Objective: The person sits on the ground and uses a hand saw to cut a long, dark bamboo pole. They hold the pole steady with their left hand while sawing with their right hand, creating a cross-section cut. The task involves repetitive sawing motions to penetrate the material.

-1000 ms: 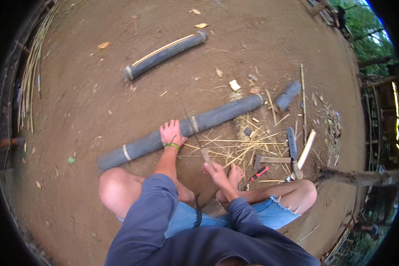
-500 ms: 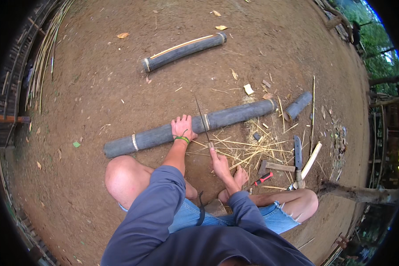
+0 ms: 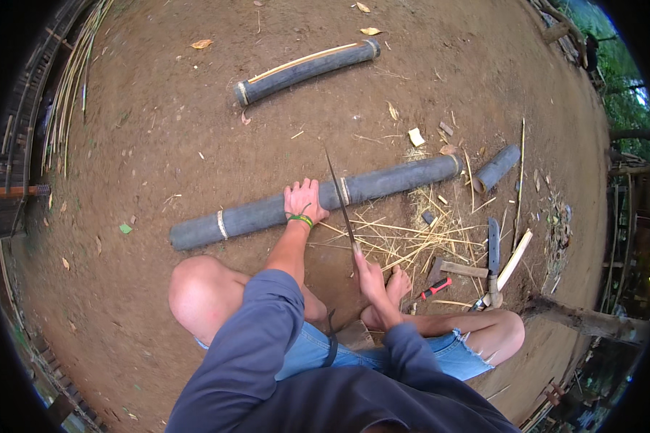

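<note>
A long dark bamboo pole (image 3: pixel 397 180) lies on the ground across in front of my crossed legs, with pale rings at its joints. My left hand (image 3: pixel 305 200) presses down on its middle, fingers wrapped over the top. In my right hand (image 3: pixel 369 277) is the handle of a saw (image 3: pixel 345 216), fingers closed round it. The saw's narrow blade crosses the pole just left of the middle joint, its tip pointing away from me. Whether the teeth have cut into the bamboo cannot be made out.
A bamboo length with a pale split strip (image 3: pixel 307 74) lies farther off; a short bamboo piece (image 3: pixel 496 168) sits right. Straw-like slivers (image 3: pixel 419 238) litter the ground by my feet. Nearby are a hatchet (image 3: pixel 462 269), a red-handled tool (image 3: pixel 436 288) and a machete (image 3: pixel 494 245).
My right hand has drawn the saw back toward me. My left hand stays on the pole. The whole view has shifted slightly.
</note>
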The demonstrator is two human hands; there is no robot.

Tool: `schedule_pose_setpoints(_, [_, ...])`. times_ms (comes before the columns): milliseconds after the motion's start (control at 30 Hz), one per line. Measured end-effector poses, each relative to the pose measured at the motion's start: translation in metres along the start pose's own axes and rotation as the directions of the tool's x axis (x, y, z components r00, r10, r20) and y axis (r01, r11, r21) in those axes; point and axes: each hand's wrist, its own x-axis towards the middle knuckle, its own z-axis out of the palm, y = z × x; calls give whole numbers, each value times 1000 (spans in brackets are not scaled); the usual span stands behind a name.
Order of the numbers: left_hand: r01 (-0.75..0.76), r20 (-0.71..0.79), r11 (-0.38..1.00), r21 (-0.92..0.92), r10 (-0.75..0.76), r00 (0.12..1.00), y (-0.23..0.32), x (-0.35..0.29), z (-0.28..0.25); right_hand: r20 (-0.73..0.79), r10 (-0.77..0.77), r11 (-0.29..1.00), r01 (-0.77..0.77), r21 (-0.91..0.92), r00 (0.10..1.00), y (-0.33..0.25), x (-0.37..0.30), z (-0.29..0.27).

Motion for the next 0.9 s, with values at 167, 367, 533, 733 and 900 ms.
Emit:
schedule_pose_setpoints(167, [-28, -17, 1000, 8, 28, 999, 9, 2, 7, 13, -33, 989, 30, 146, 999, -24, 60, 15])
schedule_pose_setpoints(367, [23, -2, 1000, 14, -23, 1000, -9, 0, 0, -18, -78, 992, 76, -103, 997, -28, -28, -7])
schedule_pose_setpoints(533, [-28, -1, 1000, -4, 28, 1000, 11, 2, 9, 22, -6, 997, 5, 73, 1000, -28, 65, 5])
schedule_pose_setpoints(733, [57, 39, 997, 47, -58, 998, -6, 1, -1, -75, -222, 975, 219, -49, 972, -8, -22, -14])
schedule_pose_setpoints(900, [-25, 26, 1000, -17, 25, 999, 26, 9, 2, -43, 54, 991, -59, -117, 998, -35, 66, 2])
